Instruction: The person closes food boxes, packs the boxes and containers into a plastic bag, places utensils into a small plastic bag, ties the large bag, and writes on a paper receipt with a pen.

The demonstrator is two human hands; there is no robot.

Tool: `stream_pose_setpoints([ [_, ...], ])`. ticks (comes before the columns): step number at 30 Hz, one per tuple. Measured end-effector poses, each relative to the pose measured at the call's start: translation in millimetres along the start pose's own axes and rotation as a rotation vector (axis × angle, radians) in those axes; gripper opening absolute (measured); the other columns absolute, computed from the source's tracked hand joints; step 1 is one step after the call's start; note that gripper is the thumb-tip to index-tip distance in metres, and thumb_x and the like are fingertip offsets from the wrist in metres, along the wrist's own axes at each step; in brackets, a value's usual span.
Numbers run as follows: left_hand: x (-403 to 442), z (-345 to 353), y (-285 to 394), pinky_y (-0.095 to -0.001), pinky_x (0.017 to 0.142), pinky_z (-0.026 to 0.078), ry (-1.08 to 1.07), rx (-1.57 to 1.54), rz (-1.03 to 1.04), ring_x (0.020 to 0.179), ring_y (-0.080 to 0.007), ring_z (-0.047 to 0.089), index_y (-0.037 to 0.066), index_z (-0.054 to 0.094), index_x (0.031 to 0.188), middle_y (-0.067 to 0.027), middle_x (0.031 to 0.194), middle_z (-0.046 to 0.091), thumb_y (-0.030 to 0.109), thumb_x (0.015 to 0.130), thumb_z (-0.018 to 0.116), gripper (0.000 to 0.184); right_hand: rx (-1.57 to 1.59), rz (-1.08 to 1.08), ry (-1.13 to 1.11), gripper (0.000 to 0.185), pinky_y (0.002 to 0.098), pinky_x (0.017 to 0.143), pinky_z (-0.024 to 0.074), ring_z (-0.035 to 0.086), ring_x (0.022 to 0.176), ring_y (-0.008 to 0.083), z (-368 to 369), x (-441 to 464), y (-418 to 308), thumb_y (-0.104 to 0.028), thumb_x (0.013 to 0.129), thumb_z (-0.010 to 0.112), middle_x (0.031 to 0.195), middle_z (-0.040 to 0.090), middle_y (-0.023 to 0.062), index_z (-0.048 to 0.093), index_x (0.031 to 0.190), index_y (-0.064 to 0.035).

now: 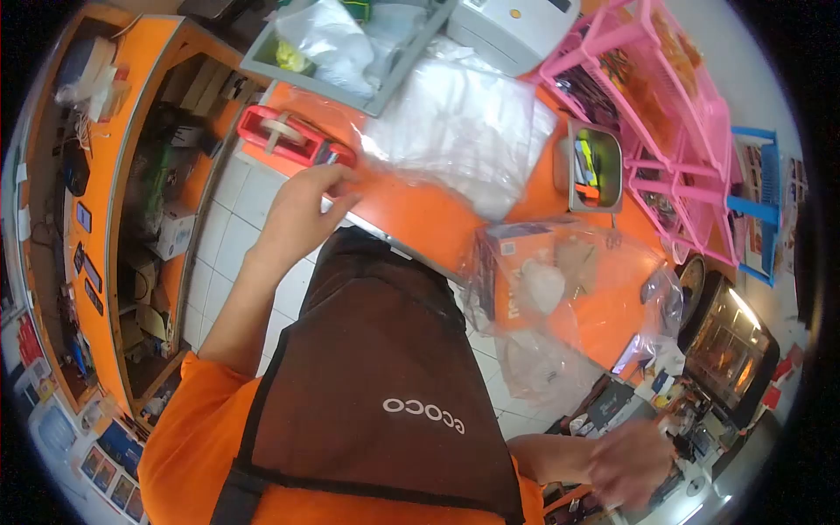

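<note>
My left hand (311,199) is at the edge of the orange table, just below the cutter end of a red tape dispenser (284,137). Its fingers are bent, the thumb stands apart from them, and nothing shows between. Whether the fingertips touch the dispenser I cannot tell. A stack of clear plastic bags (464,122) lies right of the dispenser. Low on the right, my right hand (632,464) is smeared by motion, off the table; its fingers cannot be made out. Above it, a large clear plastic bag (569,302) spreads over the table's corner and hangs past the edge.
A grey crate (382,98) with bags inside and a white machine (516,31) stand at the back. A metal tin (610,166) holds markers beside pink basket racks (647,96). Orange shelving (122,210) rises at left. A dark glass-fronted oven-like appliance (733,341) stands at right.
</note>
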State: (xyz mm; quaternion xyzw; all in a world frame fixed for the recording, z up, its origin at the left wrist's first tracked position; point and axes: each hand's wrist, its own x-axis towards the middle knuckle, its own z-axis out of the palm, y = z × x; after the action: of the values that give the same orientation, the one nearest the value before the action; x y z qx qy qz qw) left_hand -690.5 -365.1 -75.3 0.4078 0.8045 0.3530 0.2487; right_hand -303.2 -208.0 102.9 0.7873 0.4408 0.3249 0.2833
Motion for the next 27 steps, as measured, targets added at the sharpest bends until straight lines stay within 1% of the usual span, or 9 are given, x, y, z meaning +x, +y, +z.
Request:
stream_pose_setpoints([
  [1, -5.3, -5.8, -17.4, -0.0328, 0.078, 0.051, 0.007, 0.039, -0.071, 0.086, -0.0203, 0.067, 0.002, 0.068, 0.112, -0.0102, 0.092, 0.070, 0.013, 0.091, 0.073, 0.024, -0.836, 0.399, -0.107, 0.032, 0.0384, 0.054, 0.0540, 0.066, 0.057, 0.0261, -7.9, -19.9, -7.8, -0.025, 0.097, 0.058, 0.072, 0.070, 0.0154, 0.067, 0.077, -0.0012],
  [2, -9.4, -11.9, -29.7, -0.0317, 0.078, 0.051, 0.014, 0.077, -0.144, 0.086, -0.0190, 0.067, 0.002, 0.068, 0.111, -0.0094, 0.092, 0.070, 0.014, 0.091, 0.073, 0.023, -1.430, 0.878, 0.119, 0.042, 0.0408, 0.057, 0.0565, 0.065, 0.055, 0.0284, -17.1, -53.5, -40.5, -0.029, 0.099, 0.055, 0.069, 0.069, 0.0161, 0.065, 0.069, -0.0010],
  [4, -15.2, -24.1, -44.0, -0.0362, 0.078, 0.052, 0.100, 0.074, -0.226, 0.085, -0.0244, 0.067, 0.003, 0.070, 0.107, -0.0127, 0.091, 0.070, 0.016, 0.090, 0.073, 0.022, -1.751, 1.810, 0.673, 0.030, 0.0455, 0.083, 0.0520, 0.061, 0.088, 0.0319, -58.4, -78.1, -113.0, -0.031, 0.099, 0.056, 0.099, 0.066, 0.0168, 0.066, 0.092, -0.0031],
  [7, -18.1, -31.4, -71.6, -0.0401, 0.081, 0.051, 0.345, 0.092, -0.208, 0.090, -0.0289, 0.066, 0.004, 0.071, 0.104, -0.0145, 0.094, 0.070, 0.015, 0.089, 0.072, 0.018, -2.079, 2.548, 1.385, 0.030, 0.0442, 0.103, 0.0468, 0.061, 0.118, 0.0335, -98.7, -134.2, -160.2, -0.019, 0.093, 0.068, 0.123, 0.067, 0.0170, 0.067, 0.117, -0.0009],
  [8, -15.9, -33.9, -80.7, -0.0410, 0.082, 0.051, 0.445, 0.103, -0.178, 0.093, -0.0298, 0.066, 0.004, 0.071, 0.103, -0.0145, 0.096, 0.070, 0.015, 0.090, 0.072, 0.017, -2.277, 2.674, 1.020, 0.027, 0.0405, 0.099, 0.0483, 0.064, 0.113, 0.0300, -89.7, -154.9, -195.3, -0.016, 0.094, 0.067, 0.119, 0.068, 0.0157, 0.067, 0.115, 0.0010],
  [9, -12.2, -37.6, -86.1, -0.0418, 0.085, 0.051, 0.504, 0.158, -0.122, 0.097, -0.0306, 0.065, 0.005, 0.071, 0.104, -0.0139, 0.099, 0.070, 0.013, 0.089, 0.072, 0.017, -2.446, 2.758, 0.614, 0.025, 0.0369, 0.096, 0.0497, 0.066, 0.108, 0.0266, -74.9, -173.3, -234.4, -0.013, 0.096, 0.065, 0.116, 0.070, 0.0144, 0.068, 0.114, 0.0029],
  [11, 4.6, -43.5, -96.1, -0.0435, 0.089, 0.050, 0.621, 0.273, -0.003, 0.104, -0.0322, 0.063, 0.006, 0.072, 0.105, -0.0127, 0.106, 0.069, 0.011, 0.088, 0.071, 0.018, -2.646, 2.665, 0.387, 0.024, 0.0361, 0.094, 0.0503, 0.067, 0.107, 0.0267, -58.4, -195.8, -286.3, -0.014, 0.094, 0.068, 0.112, 0.071, 0.0155, 0.069, 0.112, 0.0018],
  [17, 32.6, -47.4, -134.5, -0.0453, 0.093, 0.050, 0.448, 0.368, 0.236, 0.108, -0.0317, 0.060, 0.010, 0.074, 0.111, -0.0083, 0.113, 0.067, 0.007, 0.083, 0.071, 0.028, -2.781, 2.518, 0.460, 0.021, 0.0462, 0.091, 0.0475, 0.063, 0.102, 0.0355, -95.8, -221.6, -328.2, -0.019, 0.089, 0.071, 0.101, 0.068, 0.0150, 0.069, 0.104, -0.0046],
  [27, 36.6, -58.7, -144.0, -0.0412, 0.084, 0.053, 0.329, 0.201, 0.196, 0.096, -0.0333, 0.065, 0.006, 0.072, 0.109, -0.0116, 0.102, 0.067, 0.006, 0.086, 0.070, 0.023, -2.417, 3.167, 0.054, 0.018, 0.0530, 0.098, 0.0338, 0.052, 0.113, 0.0336, -136.9, -254.2, -368.1, -0.024, 0.082, 0.076, 0.109, 0.066, 0.0080, 0.075, 0.098, -0.0154],
])
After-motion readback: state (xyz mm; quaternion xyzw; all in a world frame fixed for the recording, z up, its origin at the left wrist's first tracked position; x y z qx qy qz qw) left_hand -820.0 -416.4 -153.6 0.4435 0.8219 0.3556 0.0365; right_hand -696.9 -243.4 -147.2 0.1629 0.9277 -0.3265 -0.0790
